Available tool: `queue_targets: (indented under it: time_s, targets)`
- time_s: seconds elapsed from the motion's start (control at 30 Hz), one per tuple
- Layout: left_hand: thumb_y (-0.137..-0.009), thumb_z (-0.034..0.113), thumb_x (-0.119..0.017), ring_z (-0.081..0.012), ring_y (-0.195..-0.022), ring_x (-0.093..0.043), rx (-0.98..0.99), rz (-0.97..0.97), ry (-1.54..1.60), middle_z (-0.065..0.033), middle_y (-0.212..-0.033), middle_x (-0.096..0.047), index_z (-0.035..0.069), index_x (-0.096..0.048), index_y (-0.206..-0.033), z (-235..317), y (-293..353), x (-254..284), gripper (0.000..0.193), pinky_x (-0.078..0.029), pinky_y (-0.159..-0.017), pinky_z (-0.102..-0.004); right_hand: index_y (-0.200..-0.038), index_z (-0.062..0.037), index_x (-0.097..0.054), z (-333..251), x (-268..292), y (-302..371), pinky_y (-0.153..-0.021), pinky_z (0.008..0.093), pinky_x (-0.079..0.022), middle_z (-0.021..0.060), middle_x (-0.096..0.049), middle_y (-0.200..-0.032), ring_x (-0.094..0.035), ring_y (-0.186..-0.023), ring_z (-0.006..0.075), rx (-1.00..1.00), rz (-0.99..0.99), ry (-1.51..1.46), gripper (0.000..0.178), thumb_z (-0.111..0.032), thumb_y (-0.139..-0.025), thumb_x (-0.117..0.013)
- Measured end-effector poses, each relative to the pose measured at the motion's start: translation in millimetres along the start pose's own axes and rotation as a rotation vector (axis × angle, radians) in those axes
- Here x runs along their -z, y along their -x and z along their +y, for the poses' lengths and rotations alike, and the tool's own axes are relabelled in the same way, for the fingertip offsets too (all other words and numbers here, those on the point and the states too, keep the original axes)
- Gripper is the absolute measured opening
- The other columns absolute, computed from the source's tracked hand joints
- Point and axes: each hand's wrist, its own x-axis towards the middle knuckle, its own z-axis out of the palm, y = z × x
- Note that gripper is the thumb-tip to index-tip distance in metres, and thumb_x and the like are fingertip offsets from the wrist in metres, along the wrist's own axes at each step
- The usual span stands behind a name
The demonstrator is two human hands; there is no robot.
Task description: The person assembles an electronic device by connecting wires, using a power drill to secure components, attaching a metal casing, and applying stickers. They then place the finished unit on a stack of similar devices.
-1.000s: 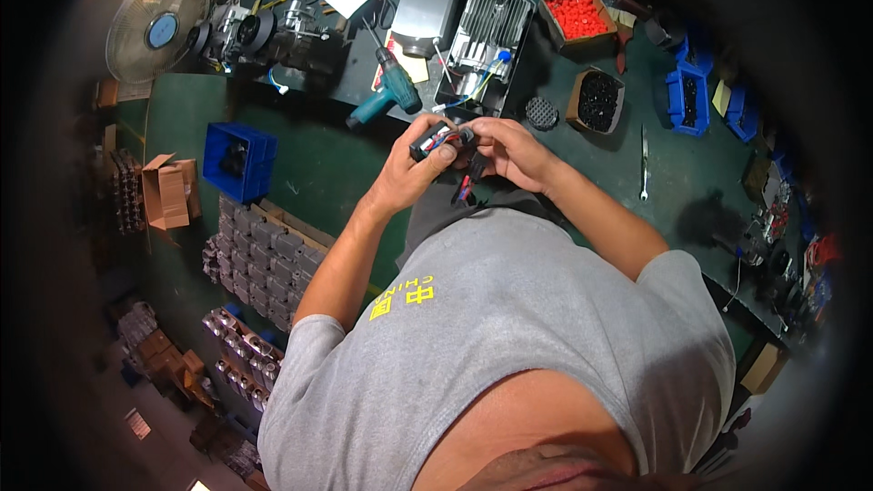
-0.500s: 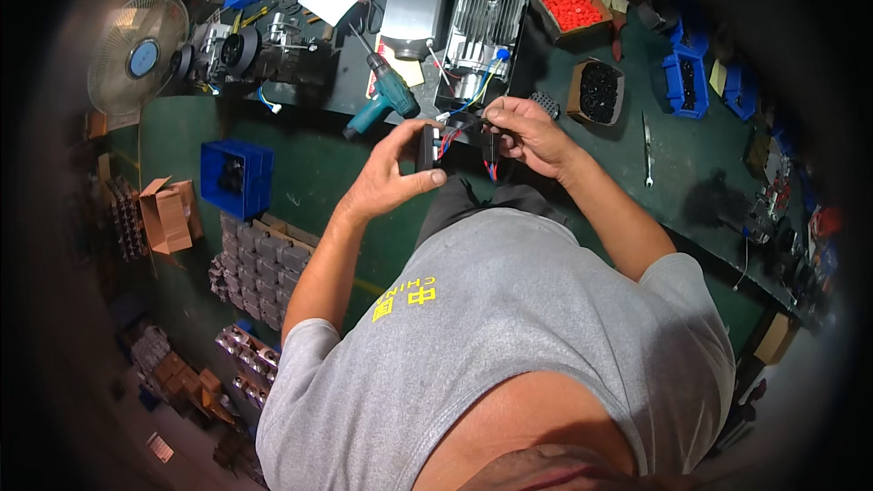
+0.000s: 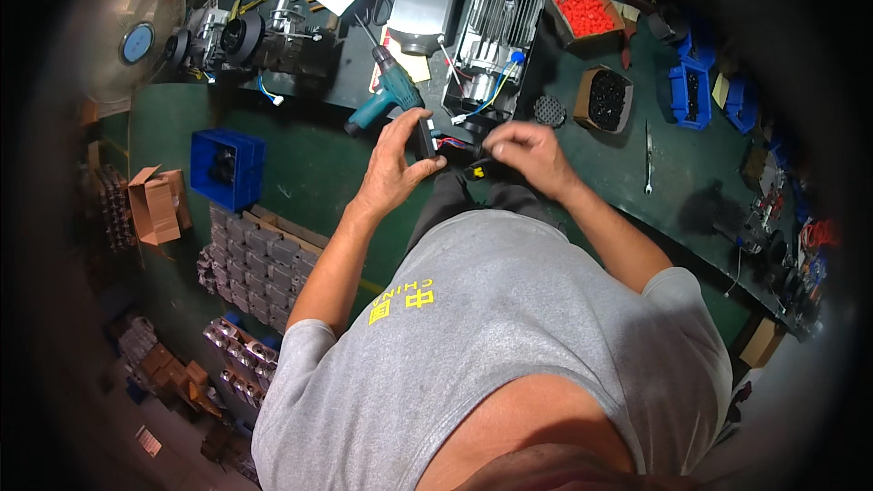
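Observation:
My left hand (image 3: 393,162) grips a slim black module (image 3: 426,138) with pale connectors along its side, thumb below and fingers above. Red and blue wires (image 3: 452,142) run from the module toward my right hand (image 3: 536,159). That hand is slightly blurred, its fingers curled and thumb drawn in close to the wires' dark end; what lies in its fingertips is hidden. A yellow connector (image 3: 476,172) hangs just below. Beyond my hands, a finned metal unit (image 3: 491,45) lies in an open housing on the bench, its blue and yellow leads ending in a white plug (image 3: 458,119).
On the green bench, a teal cordless drill (image 3: 391,91) lies beside a grey metal cover (image 3: 427,0). Boxes of red caps (image 3: 585,11) and black parts (image 3: 607,98), a wrench (image 3: 648,159) and blue bins (image 3: 689,95) occupy the right. A fan (image 3: 136,41) stands left.
My right hand has shifted slightly down and right. The dark-sleeved wire end it pinched has dropped lower, and a yellow connector now shows. My left hand keeps hold of the module, now more tilted.

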Motion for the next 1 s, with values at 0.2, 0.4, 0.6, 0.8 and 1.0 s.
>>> queue_targets:
  time_s: [0.2, 0.4, 0.6, 0.8, 1.0]
  targets:
    - [-0.075, 0.006, -0.083, -0.0276, -0.134, -0.051, 0.053, -0.052, 0.122, -0.0154, -0.141, -0.055, 0.005, -0.051, -0.141, -5, 3, -4, 0.074, -0.039, -0.114, -0.0391, -0.108, -0.0019, -0.073, -35, 13, -62, -0.086, 0.0373, -0.053, 0.0137, -0.072, -0.099, -0.069, -0.093, 0.0275, 0.442, -0.049, 0.573, 0.024, -0.012, -0.087, -0.071]
    - [-0.078, -0.002, -0.079, -0.023, -0.129, -0.055, 0.052, -0.064, 0.233, -0.0124, -0.138, -0.056, 0.004, -0.05, -0.141, -1, -7, -7, 0.07, -0.043, -0.11, -0.036, -0.109, -0.0018, -0.072, -12, 14, -84, -0.087, 0.0388, -0.053, 0.0147, -0.072, -0.097, -0.069, -0.094, 0.0301, 0.173, -0.317, 0.364, 0.027, -0.016, -0.086, -0.072]
    - [-0.077, 0.001, -0.082, -0.0245, -0.115, -0.061, 0.064, -0.032, 0.283, -0.0136, -0.132, -0.06, 0.007, -0.052, -0.14, -8, -12, -11, 0.069, -0.048, -0.101, -0.035, -0.112, -0.006, -0.073, -14, 24, -88, -0.092, 0.0397, -0.048, 0.0123, -0.073, -0.098, -0.069, -0.096, 0.0284, 0.507, -0.315, 0.7, 0.026, -0.016, -0.088, -0.07]
    - [-0.078, -0.003, -0.079, -0.0241, -0.124, -0.058, 0.02, -0.073, 0.223, -0.0126, -0.136, -0.057, 0.006, -0.05, -0.142, -4, -15, -11, 0.071, -0.047, -0.106, -0.0366, -0.112, -0.002, -0.073, -11, 25, -92, -0.086, 0.0374, -0.052, 0.0135, -0.073, -0.099, -0.07, -0.093, 0.0263, 0.321, -0.391, 0.622, 0.027, -0.017, -0.09, -0.071]
    - [-0.078, -0.007, -0.079, -0.0246, -0.13, -0.053, -0.048, -0.035, 0.114, -0.0132, -0.142, -0.053, 0.006, -0.049, -0.143, 4, -27, -8, 0.073, -0.045, -0.11, -0.0375, -0.109, 0.0004, -0.07, -14, 27, -98, -0.079, 0.0332, -0.051, 0.0084, -0.07, -0.088, -0.064, -0.084, 0.0164, 0.165, -0.425, 0.433, 0.03, -0.026, -0.099, -0.061]
